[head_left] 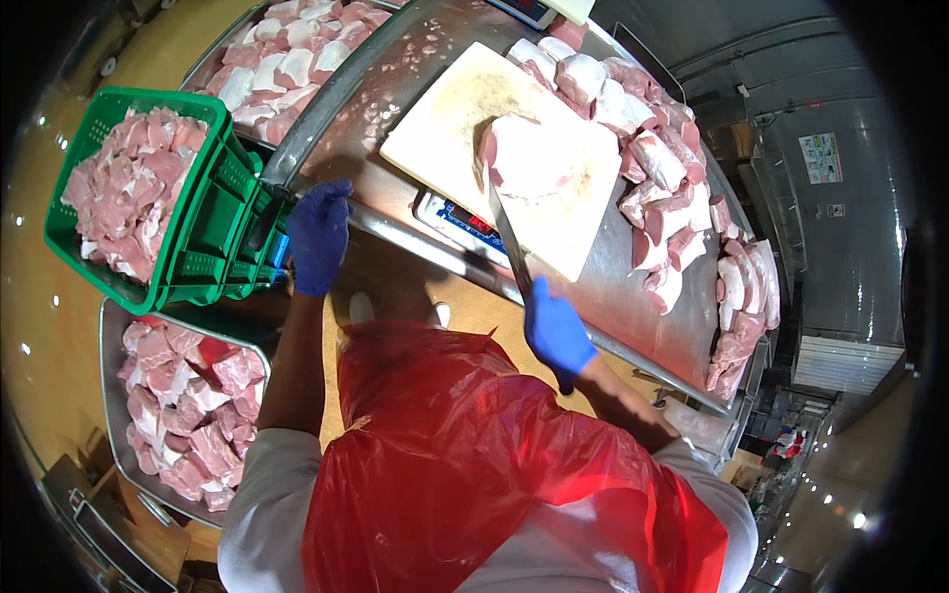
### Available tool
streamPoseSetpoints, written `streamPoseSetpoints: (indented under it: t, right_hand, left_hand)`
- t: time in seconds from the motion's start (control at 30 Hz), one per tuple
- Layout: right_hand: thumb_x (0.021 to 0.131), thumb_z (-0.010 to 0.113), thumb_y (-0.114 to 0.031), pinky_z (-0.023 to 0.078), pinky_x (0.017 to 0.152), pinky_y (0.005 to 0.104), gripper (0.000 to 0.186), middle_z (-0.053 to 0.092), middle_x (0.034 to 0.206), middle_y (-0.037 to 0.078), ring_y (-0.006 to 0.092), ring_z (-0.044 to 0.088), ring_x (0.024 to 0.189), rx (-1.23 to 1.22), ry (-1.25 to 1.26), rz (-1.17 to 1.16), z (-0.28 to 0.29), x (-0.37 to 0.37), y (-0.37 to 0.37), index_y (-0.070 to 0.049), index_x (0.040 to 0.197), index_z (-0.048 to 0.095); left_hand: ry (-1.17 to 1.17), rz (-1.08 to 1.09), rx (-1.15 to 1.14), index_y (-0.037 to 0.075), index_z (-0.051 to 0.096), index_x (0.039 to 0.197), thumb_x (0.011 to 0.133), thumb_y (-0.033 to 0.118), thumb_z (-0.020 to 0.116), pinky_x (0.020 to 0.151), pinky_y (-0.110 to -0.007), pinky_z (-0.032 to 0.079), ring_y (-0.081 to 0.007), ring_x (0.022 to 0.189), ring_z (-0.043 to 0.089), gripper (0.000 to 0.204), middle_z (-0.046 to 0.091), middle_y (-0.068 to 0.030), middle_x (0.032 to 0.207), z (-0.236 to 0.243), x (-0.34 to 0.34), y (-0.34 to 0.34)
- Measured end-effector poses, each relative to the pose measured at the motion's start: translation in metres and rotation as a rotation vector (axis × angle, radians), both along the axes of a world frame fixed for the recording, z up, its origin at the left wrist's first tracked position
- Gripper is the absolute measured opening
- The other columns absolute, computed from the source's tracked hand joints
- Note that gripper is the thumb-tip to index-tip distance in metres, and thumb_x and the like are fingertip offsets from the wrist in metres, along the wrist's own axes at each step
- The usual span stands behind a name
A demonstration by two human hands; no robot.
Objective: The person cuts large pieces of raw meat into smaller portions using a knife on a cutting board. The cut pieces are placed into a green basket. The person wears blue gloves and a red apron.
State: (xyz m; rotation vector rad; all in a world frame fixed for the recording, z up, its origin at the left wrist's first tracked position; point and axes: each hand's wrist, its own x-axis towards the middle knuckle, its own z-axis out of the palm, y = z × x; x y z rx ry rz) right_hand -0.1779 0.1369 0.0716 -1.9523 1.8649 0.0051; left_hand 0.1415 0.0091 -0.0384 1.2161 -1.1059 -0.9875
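In my right hand (556, 331), gloved in blue, is a long knife (510, 238), its black handle end poking out below my fist. The blade reaches up over the white cutting board (445, 119), its tip at the left edge of a pale slab of meat (527, 158). A digital scale (460, 223) shows from under the board's lower-left edge. My left hand (320, 237), also in a blue glove, hovers beside the table's left corner near the green crate, fingers loosely bent and nothing visible in them.
Cut meat pieces (657, 163) are heaped along the right of the steel table (643, 341). At left, a green crate (188, 232) full of trimmings stands between two metal tubs of meat, one behind (292, 69) and one nearer (188, 415). A dark handle (265, 223) lies by the crate.
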Motion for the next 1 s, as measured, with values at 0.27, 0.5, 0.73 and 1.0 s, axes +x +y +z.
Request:
streamPoseSetpoints:
  t: [0.27,0.5,0.73,1.0]
  right_hand:
    - [0.097,0.055,-0.009,0.044,0.058,0.0605,0.02,0.059,0.07,0.035,0.0547,0.06,0.07,-0.247,-0.026,-0.082,0.04,-0.003,-0.012,0.002,0.109,0.044]
    - [0.098,0.053,-0.012,0.049,0.062,0.0598,0.021,0.062,0.076,0.036,0.0534,0.063,0.072,-0.372,-0.09,-0.06,0.014,0.036,-0.112,0.003,0.109,0.045]
    - [0.091,0.049,-0.003,0.054,0.069,0.054,0.019,0.065,0.08,0.034,0.0484,0.067,0.076,-0.309,0.047,0.014,-0.004,0.046,-0.127,0.009,0.106,0.045]
    - [0.096,0.05,-0.007,0.049,0.061,0.0588,0.016,0.065,0.079,0.032,0.0503,0.063,0.068,-0.101,0.057,0.039,0.007,-0.016,-0.016,0.002,0.109,0.047]
  left_hand:
    - [0.07,-0.224,-0.167,-0.002,0.069,0.112,0.09,0.006,0.067,0.066,-0.03,0.054,-0.0168,0.071,0.066,0.024,0.069,-0.0156,0.098,0.028,-0.092,-0.036]
    - [-0.03,-0.062,-0.268,-0.003,0.065,0.118,0.088,0.004,0.065,0.074,-0.033,0.056,-0.0214,0.081,0.07,0.03,0.07,-0.0178,0.105,0.032,-0.121,-0.069]
    - [-0.247,0.098,-0.482,0.0,0.068,0.111,0.09,0.004,0.065,0.072,-0.032,0.055,-0.0196,0.079,0.069,0.022,0.071,-0.0143,0.095,0.006,-0.075,-0.067]
    - [-0.425,0.181,-0.407,0.002,0.067,0.111,0.089,0.002,0.065,0.073,-0.035,0.055,-0.0227,0.078,0.068,0.023,0.069,-0.0142,0.096,0.01,-0.059,-0.05]
